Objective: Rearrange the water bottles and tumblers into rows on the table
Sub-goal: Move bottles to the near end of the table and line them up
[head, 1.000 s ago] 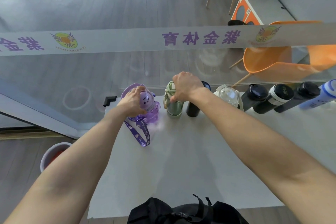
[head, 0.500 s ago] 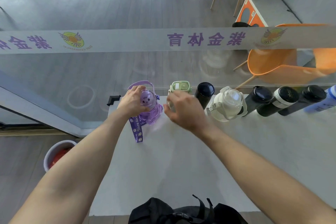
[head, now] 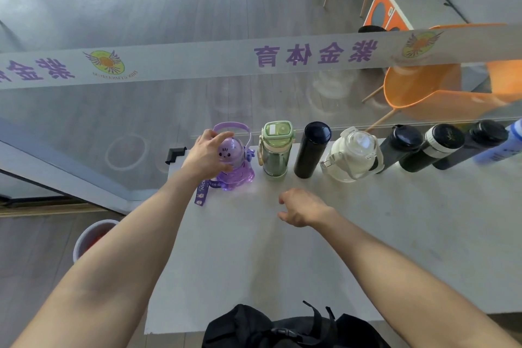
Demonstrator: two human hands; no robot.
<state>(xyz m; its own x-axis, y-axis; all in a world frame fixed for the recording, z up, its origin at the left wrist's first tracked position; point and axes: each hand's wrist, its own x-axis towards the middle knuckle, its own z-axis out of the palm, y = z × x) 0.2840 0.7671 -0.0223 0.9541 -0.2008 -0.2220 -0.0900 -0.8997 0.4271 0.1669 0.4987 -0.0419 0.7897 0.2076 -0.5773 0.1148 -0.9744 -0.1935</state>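
Observation:
Several bottles stand in one row along the far edge of the white table (head: 282,263). From the left: a purple cartoon bottle (head: 236,164) with a strap, a green bottle (head: 275,150), a black tumbler (head: 312,150), a white jug-shaped bottle (head: 353,155), three dark tumblers (head: 436,147), and a blue bottle (head: 505,147) at the frame's right edge. My left hand (head: 207,157) grips the purple bottle from its left side. My right hand (head: 302,207) hovers over the table in front of the green bottle, fingers loosely curled, holding nothing.
A glass partition with a printed white band (head: 254,59) rises just behind the row. A black bag (head: 282,330) lies at the table's near edge. A white bin (head: 90,237) stands on the floor to the left. Orange chairs (head: 440,93) sit beyond the glass.
My right hand let go of the green bottle and drew back toward me. My left hand stays on the purple bottle.

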